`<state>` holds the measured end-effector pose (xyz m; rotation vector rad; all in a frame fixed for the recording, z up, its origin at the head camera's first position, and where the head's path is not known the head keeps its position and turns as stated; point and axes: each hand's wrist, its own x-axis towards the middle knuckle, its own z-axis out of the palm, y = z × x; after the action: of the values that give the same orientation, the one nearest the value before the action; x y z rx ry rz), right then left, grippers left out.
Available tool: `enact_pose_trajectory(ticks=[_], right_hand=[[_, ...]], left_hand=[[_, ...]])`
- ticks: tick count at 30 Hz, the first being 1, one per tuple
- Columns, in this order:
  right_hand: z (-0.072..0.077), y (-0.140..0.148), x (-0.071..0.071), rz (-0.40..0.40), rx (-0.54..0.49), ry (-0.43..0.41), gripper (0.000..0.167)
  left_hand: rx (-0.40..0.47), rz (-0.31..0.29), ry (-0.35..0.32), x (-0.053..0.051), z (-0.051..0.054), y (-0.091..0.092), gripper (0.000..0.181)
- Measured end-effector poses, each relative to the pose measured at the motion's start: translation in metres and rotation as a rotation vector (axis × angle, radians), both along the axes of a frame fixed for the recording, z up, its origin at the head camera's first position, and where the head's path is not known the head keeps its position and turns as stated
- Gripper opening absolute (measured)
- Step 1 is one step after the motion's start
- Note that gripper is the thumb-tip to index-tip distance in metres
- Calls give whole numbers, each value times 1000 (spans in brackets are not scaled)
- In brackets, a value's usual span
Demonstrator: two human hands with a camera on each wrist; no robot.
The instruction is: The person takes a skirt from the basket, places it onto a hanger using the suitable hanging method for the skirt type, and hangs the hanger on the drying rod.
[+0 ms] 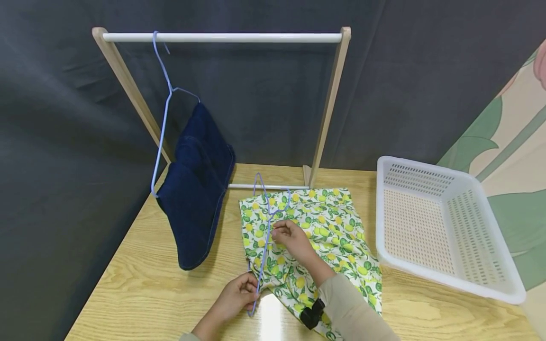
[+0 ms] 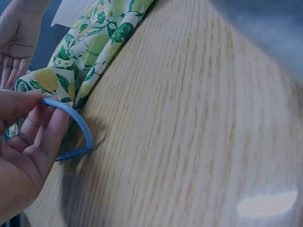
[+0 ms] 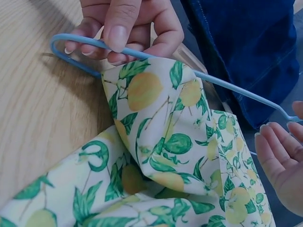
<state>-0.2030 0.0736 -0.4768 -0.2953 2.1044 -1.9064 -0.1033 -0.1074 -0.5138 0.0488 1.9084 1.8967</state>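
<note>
A light-blue wire hanger stands on edge at the left side of a white lemon-print cloth. My left hand pinches the hanger's near end between thumb and fingers, plain in the left wrist view. In the right wrist view, a fold of the cloth passes through the hanger, hiding part of its lower bar. My right hand is beside the hanger's neck above the cloth. Its fingers are extended, with the hanger close to the thumb; whether they touch it is unclear.
A second blue hanger holds folded dark denim on the left of a rack with a white rail and wooden posts. A white perforated basket stands at the right of the wooden table. Dark fabric covers the back.
</note>
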Motion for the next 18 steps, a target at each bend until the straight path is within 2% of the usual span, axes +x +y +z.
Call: enact_pose_trajectory(ticks=[7, 13, 18], right_hand=[[1, -5, -4, -19, -50, -25, 34], [-1, -9, -6, -26, -102, -25, 29], [-2, -15, -6, -63, -133, -43, 26]], left_hand=[[-12, -12, 3, 0, -5, 0, 11], [-33, -11, 3, 0, -2, 0, 11], [-30, -8, -5, -1, -5, 1, 12]])
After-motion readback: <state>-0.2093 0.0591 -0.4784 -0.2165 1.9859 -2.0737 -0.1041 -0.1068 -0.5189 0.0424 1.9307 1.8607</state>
